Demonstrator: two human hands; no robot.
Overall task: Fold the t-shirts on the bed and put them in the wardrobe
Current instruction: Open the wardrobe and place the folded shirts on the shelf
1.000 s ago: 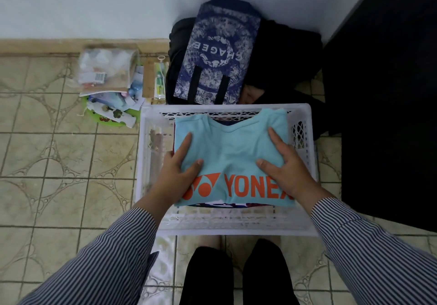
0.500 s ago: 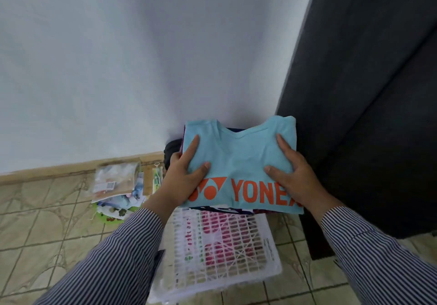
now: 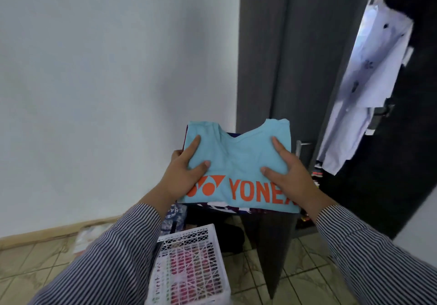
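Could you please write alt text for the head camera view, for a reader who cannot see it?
A person's left hand and right hand hold a stack of folded t-shirts, light blue on top, in front of a dark wardrobe door. A white plastic crate sits on the tiled floor below.

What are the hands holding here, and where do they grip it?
A stack of folded t-shirts, light blue one on top. The left hand grips its left edge, the right hand its right edge, thumbs and forefingers on top.
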